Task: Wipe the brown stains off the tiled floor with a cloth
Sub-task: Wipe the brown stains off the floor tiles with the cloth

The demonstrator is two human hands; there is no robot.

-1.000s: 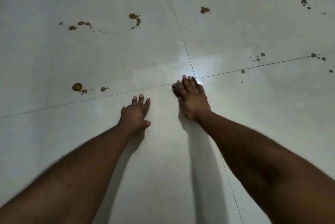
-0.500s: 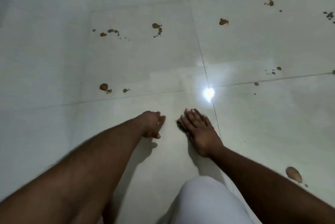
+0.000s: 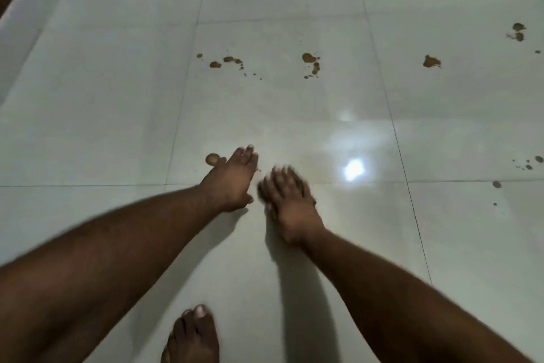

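Landmark: the bright round light spot on the shiny pale tiled floor.
Right hand: flat on the floor, just left of the spot.
Left hand: further left, beside the right hand.
Round brown stain: touching the left hand's far side.
Brown splash stains: well behind the spot.
Bare foot: well in front, to the left.

Two flat hands, left and right, on pale tiled floor amid brown stains.

Bare forearms, one bare foot
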